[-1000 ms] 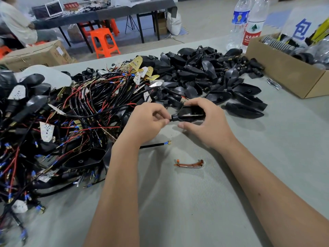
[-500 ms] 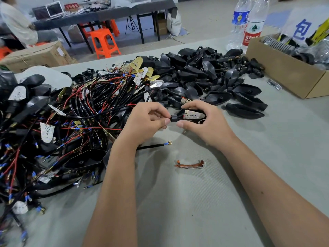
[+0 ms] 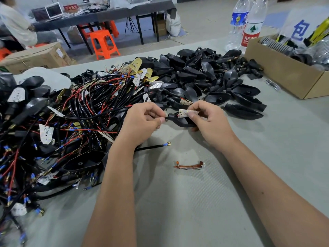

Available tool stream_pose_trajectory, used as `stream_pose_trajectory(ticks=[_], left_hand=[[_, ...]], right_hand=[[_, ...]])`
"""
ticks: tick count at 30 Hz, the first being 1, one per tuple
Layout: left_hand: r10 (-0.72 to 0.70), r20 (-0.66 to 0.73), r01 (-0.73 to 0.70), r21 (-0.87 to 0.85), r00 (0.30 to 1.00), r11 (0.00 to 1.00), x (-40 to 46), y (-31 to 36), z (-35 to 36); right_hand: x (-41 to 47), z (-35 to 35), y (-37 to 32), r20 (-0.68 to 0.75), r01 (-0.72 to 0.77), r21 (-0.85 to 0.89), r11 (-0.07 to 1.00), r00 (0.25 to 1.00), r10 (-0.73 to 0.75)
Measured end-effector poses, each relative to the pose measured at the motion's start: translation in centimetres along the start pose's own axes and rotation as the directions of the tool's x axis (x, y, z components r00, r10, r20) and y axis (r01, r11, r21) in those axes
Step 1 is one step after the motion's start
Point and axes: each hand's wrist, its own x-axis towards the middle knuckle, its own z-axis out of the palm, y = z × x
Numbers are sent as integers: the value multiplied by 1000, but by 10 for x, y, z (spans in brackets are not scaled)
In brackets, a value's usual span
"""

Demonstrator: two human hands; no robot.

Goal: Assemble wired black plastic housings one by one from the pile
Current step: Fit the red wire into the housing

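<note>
A black plastic housing (image 3: 183,122) hangs just above the grey table between my hands. My right hand (image 3: 211,122) grips its body, the thumb pressing a small white circuit plate (image 3: 185,113) at its open top. My left hand (image 3: 142,120) pinches the black wire at the housing's narrow left end. That wire's free end with a gold terminal (image 3: 168,144) lies on the table below my left hand. A tangled pile of wired parts (image 3: 80,111) with red and black leads fills the left. Empty black housings (image 3: 213,77) are heaped behind my hands.
A small orange-brown strip (image 3: 189,165) lies on the grey table (image 3: 195,202) in front of my hands. A cardboard box (image 3: 288,72) of parts stands at the right, two water bottles (image 3: 245,25) behind it. Orange stools and another table stand beyond.
The white circuit plate has come up into view at the housing's top under my right thumb. My hands have turned the housing slightly; they stay in the same spot.
</note>
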Motion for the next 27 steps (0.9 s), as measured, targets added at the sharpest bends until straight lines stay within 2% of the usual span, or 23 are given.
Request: stream_pose_trajectory(ticks=[6,11,16,20,27], left_hand=[[1,4,-2,78,1000,997,-1,-1,-1],[-6,12,4,185,1000,983,-1,-2,3],[-3,0,3,250,1000,968,1,-5,4],[-8,12,4,261,1000,965,1,-3,3],[-20,121,-13,265,992,964,-3,6,4]], right_hand=[[1,0,3,-90,105,-157,982,989,-120],[0,2,2,-68,127,-284,950,986,-152],[-3,2,-5,-4,101,-274,956,994,-106],[-5,2,-9,-43,151,-262,953,985,-168],[-6,1,-12,-42,173,-219,960,982,-186]])
